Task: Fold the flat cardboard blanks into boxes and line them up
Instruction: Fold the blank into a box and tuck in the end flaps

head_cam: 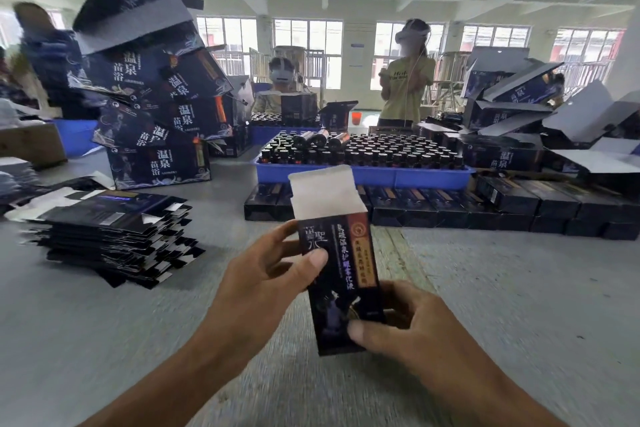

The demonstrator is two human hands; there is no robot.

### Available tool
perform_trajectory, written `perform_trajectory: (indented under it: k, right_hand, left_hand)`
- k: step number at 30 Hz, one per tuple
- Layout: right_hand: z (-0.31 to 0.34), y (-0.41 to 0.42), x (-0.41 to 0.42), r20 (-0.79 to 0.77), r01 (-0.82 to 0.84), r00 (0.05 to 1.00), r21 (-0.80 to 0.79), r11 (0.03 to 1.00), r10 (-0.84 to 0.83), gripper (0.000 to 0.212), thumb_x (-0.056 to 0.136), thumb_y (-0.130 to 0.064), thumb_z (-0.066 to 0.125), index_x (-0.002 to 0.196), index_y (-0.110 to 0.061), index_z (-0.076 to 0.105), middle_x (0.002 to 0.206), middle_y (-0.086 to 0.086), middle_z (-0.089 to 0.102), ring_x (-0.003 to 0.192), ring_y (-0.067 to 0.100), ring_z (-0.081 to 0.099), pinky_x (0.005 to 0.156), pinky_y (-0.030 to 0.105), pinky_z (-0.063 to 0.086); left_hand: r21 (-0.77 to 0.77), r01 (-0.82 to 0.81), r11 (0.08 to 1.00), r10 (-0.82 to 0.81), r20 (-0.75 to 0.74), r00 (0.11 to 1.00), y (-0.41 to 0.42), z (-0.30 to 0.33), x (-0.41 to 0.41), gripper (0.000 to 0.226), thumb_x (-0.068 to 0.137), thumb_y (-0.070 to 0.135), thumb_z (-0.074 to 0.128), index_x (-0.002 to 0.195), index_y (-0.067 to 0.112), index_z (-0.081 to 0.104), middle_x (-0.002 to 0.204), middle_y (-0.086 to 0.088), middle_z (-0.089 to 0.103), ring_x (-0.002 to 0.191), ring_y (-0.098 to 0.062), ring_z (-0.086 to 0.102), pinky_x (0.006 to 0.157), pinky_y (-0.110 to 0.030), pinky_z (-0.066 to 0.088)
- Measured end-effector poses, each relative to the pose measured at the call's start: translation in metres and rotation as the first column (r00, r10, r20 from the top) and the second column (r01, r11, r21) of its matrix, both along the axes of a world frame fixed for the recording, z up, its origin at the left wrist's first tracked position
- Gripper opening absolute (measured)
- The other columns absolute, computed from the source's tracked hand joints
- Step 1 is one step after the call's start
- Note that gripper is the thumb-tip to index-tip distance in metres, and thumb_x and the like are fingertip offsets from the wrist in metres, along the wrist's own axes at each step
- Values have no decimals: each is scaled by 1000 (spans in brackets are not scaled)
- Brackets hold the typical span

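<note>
Cardboard everywhere on this one. Both hands are up over the grey, slightly scuffed tabletop [104, 340] holding a tall, narrow dark navy printed cardboard box [341, 274], upright and tilted a bit to the left, with its plain white top flap [323, 189] standing open. Left hand [263, 274] grips the upper left side, thumb pressed flat on the printed front and the fingers [277, 236] curled round the back edge. Right hand [405, 319] pinches the lower right corner, thumb on the front, the other fingers wrapped behind, so both hands are closed on the box.

Off to the left sits a messy stack of flat glossy dark cardboard blanks [114, 236], edges fanned out unevenly. Past the box, a row of finished dark boxes [502, 206] lies along the tabletop, with a blue plastic tray [363, 177] of small dark capped bottles [363, 149] resting on them. Bigger navy cartons [159, 163] are piled at the back left, leaning every which way. Bare tabletop under and on both sides of the hands, so plenty of room there.
</note>
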State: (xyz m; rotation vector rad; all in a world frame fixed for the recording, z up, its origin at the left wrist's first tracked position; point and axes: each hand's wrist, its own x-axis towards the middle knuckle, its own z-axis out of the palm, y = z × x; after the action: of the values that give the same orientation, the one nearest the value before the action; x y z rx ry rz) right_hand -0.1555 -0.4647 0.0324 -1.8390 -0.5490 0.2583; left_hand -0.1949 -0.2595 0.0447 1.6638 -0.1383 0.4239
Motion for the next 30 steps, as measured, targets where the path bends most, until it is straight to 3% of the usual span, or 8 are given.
perform_trajectory:
  k: [4, 9, 13, 18, 23, 30]
  right_hand:
    - [3, -4, 2, 46, 66, 996, 187, 980, -76, 50, 70, -51, 85, 114, -40, 64, 107, -29, 72, 102, -8, 67, 72, 6, 52]
    - [5, -8, 6, 76, 83, 990, 341, 936, -115, 57, 66, -41, 80, 121, -38, 64, 113, -20, 73, 105, -2, 68, 74, 9, 53]
    - [5, -8, 5, 65, 60, 994, 354, 933, -89, 58, 63, -40, 81, 118, -35, 65, 112, -17, 74, 105, 0, 69, 75, 9, 54]
    - [5, -8, 6, 80, 51, 993, 355, 934, -85, 57, 63, -39, 82, 117, -34, 65, 111, -18, 74, 103, -1, 70, 72, 8, 53]
    - [7, -8, 4, 144, 37, 985, 349, 937, -92, 44, 66, -41, 80, 107, -49, 65, 110, -19, 74, 101, 0, 70, 72, 10, 54]
    - [10, -9, 0, 278, 9, 956, 300, 954, -96, 50, 71, -44, 74, 113, -65, 59, 118, -32, 66, 108, -9, 64, 74, 8, 53]
  left_hand:
    - [34, -4, 999, 4, -6, 1000, -3, -5, -2, 52, 72, 35, 79, 121, 37, 63, 113, 12, 74, 104, -9, 71, 81, -21, 58]
    - [52, 38, 998, -37, -18, 999, -6, -8, -3, 49, 69, 33, 80, 115, 36, 64, 112, 14, 74, 103, -8, 71, 78, -16, 56]
    - [32, 42, 999, -42, 8, 999, -5, -7, -4, 50, 69, 36, 80, 117, 36, 64, 114, 17, 73, 106, -5, 70, 77, -13, 54]
    - [26, -57, 998, 52, 160, 986, -5, -5, -5, 60, 69, 41, 78, 124, 40, 56, 114, 14, 73, 105, -7, 70, 82, -16, 55]
    - [123, -81, 989, 49, 241, 969, -8, -5, -9, 45, 79, 36, 72, 117, 53, 57, 117, 21, 70, 107, -4, 68, 79, -14, 54]
    - [212, -122, 970, 59, 281, 958, -7, -9, -6, 39, 85, 30, 69, 120, 45, 64, 120, 23, 69, 108, -2, 68, 74, -16, 57]
